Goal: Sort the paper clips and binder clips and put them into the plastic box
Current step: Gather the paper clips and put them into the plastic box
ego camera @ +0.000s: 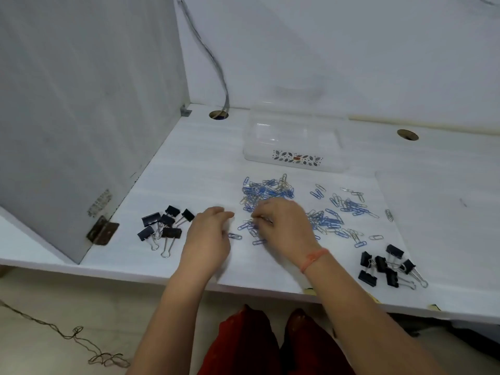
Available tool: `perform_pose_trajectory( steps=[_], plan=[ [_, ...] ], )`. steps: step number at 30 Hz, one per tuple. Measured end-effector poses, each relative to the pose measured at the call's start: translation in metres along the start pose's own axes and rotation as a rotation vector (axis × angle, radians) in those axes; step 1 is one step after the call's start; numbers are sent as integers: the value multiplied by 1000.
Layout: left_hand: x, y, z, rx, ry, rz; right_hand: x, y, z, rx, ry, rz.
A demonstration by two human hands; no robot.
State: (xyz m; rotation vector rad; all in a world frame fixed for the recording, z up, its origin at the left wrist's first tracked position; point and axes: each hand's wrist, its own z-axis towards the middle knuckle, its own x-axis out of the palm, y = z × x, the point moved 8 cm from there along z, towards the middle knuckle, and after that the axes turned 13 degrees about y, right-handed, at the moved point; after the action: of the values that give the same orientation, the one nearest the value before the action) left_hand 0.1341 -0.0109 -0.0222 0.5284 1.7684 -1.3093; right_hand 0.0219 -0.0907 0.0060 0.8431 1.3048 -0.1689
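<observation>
Seemingly pinching paper clips [267, 188], right hand [286, 226] blurred

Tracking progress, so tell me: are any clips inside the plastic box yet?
No, nothing shows inside the clear plastic box; the paper clips and both groups of binder clips lie on the table.

A grey cable [216, 64] drops into a desk hole [218, 115]
</observation>
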Motion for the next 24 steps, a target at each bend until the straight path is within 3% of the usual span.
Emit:
perform_pose_trajectory(
  steps=[2, 4, 7, 15, 19, 24],
  plan=[
    [8, -5, 4, -28, 161, 112, -24, -20, -15, 141, 17, 25],
    [12, -6, 7, -88, 283, 129, -31, -43, -29, 318, 189, -54],
    [15, -12, 14, -136, 328, 164, -21, -63, -45, 484, 370, -88],
    [37, -56, 30, -6, 208, -157, -8, -65, -31, 410, 93, 237],
    [37, -60, 28, 15, 89, -260, -55, -104, -57, 492, -62, 160],
    [42, -83, 26, 82, 25, -277, -86, -163, -78, 748, 53, -14]
  ],
)
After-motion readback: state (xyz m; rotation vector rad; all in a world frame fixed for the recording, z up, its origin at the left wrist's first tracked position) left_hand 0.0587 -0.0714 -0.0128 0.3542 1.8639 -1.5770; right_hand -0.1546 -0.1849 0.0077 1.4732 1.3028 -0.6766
